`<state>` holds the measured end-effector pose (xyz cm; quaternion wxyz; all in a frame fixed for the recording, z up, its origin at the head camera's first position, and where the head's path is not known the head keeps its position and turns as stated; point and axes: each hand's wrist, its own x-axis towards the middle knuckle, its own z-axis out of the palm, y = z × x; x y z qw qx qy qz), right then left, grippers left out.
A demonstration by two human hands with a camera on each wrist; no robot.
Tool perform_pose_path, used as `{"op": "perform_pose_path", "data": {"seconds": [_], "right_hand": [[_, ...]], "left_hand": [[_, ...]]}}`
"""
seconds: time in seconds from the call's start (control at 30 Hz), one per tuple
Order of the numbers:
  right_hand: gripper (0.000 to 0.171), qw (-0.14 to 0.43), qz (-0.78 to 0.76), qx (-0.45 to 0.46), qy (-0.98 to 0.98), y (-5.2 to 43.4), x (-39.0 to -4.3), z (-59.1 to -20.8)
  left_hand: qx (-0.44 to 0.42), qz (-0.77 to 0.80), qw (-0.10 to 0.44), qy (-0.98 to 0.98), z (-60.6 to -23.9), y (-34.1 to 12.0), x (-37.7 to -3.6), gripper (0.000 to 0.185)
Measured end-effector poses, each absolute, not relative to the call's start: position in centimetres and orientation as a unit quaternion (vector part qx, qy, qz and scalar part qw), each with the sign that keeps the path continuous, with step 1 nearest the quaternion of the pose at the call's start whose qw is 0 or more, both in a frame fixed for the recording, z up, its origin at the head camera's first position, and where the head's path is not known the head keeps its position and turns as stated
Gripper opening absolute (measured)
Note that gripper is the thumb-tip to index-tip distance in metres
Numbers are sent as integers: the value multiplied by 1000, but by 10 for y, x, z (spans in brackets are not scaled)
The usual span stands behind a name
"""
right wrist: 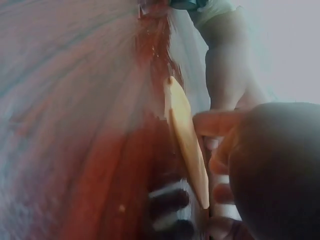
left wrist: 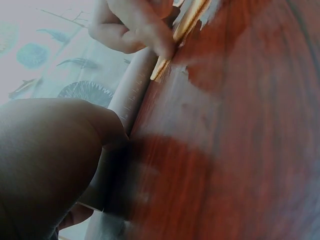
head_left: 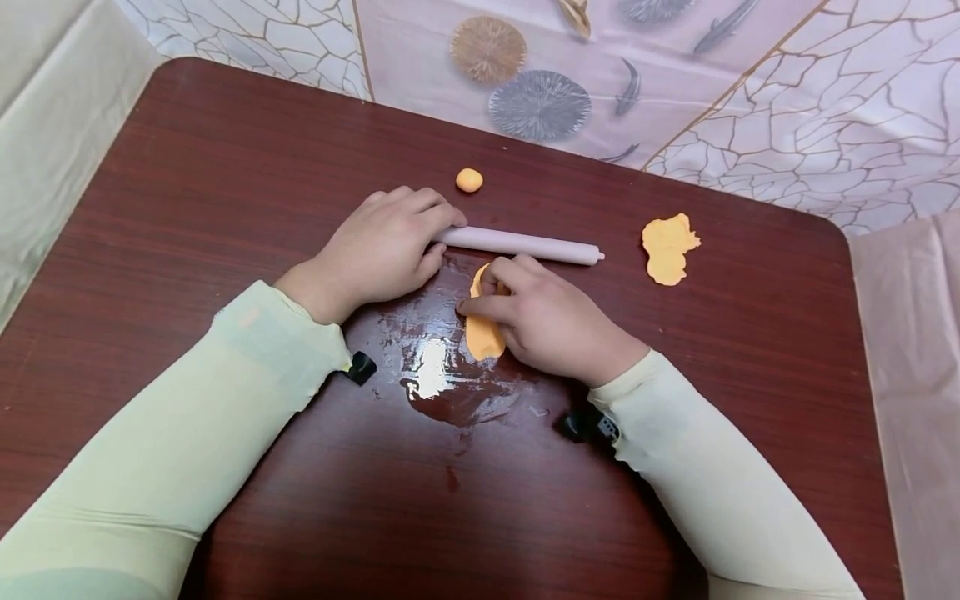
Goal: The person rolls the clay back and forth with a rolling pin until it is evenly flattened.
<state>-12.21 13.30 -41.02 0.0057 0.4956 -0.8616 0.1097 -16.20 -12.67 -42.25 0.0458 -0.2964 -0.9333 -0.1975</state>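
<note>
My left hand (head_left: 390, 242) lies over the left part of a pale lilac rolling pin (head_left: 525, 244), with thumb and fingers curled round it. The pin's right end, with a small nub, sticks out past the hand. Just in front of the pin, my right hand (head_left: 551, 312) pinches a flattened oval of orange modelling clay (head_left: 483, 340) with bent fingers and thumb. The hand covers the clay's right side. In the right wrist view the flat clay (right wrist: 185, 132) appears as a thin slab, a finger against its side. Small marks run along the rolling pin (left wrist: 131, 95) in the left wrist view.
A small orange clay ball (head_left: 469, 180) sits behind the rolling pin. An irregular flat orange clay piece (head_left: 667, 248) lies at the right. A wet, shiny patch (head_left: 457, 396) covers the middle of the dark wooden table (head_left: 315, 517). Patterned sheeting (head_left: 540, 104) borders the back edge.
</note>
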Motion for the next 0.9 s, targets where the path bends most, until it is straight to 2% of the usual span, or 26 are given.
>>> {"op": "perform_pose_path", "data": {"seconds": [0.5,0.67,0.9], "right_hand": [[38,23,68,560,-825,135,-128,-410],[40,10,75,562,-824,140,-129,-409],[40,-20,172,541,-823,149,-129,-405]], "left_hand": [[-294,-195,40,-935,-421,-126,-163,33],[-293,-197,39,-935,-421,-125,-162,33],[-294,-198,40,-934,-421,-126,-162,32]]}}
